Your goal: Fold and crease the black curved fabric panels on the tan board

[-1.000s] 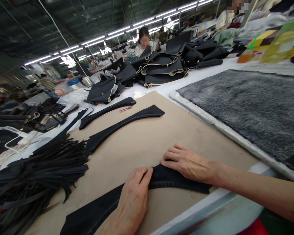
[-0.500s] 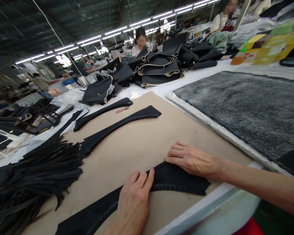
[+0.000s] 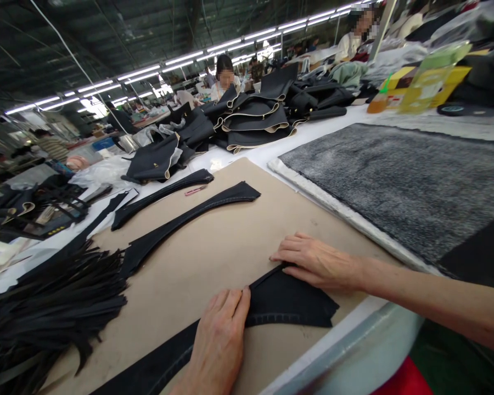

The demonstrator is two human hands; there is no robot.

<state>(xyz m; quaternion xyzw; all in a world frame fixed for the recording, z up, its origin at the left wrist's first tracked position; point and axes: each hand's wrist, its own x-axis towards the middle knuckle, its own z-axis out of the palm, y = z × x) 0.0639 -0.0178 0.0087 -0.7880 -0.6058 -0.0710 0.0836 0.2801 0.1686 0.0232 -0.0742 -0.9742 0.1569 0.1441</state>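
Observation:
A long, curved black strip that looks like leather [image 3: 288, 296] lies across the tan board [image 3: 206, 236] near me, with light stitch-like marks along its inner curve. My left hand [image 3: 222, 334] is closed over its middle, fingers bent down at the upper edge. At the wider right end, my right hand [image 3: 313, 260] works along the upper edge, where a narrow band looks folded. Its thumb rests on the strip and its fingertips lie just beyond the edge; what is between them is partly hidden. Two similar black pieces [image 3: 197, 211] [image 3: 160, 197] lie farther up the board.
A heap of thin black strips [image 3: 61, 307] lies at left. A small pink-handled cutter-like tool [image 3: 195, 190] rests by the far pieces. A dark fuzzy pad [image 3: 399, 181] lies at right. Behind are stacked black bag parts [image 3: 259, 120], bottles [image 3: 428, 82] and co-workers.
The view has shifted a little, moving the scene left. My right hand's thumb now stands apart from its fingers along the strip's edge. My left hand stays over the strip's middle.

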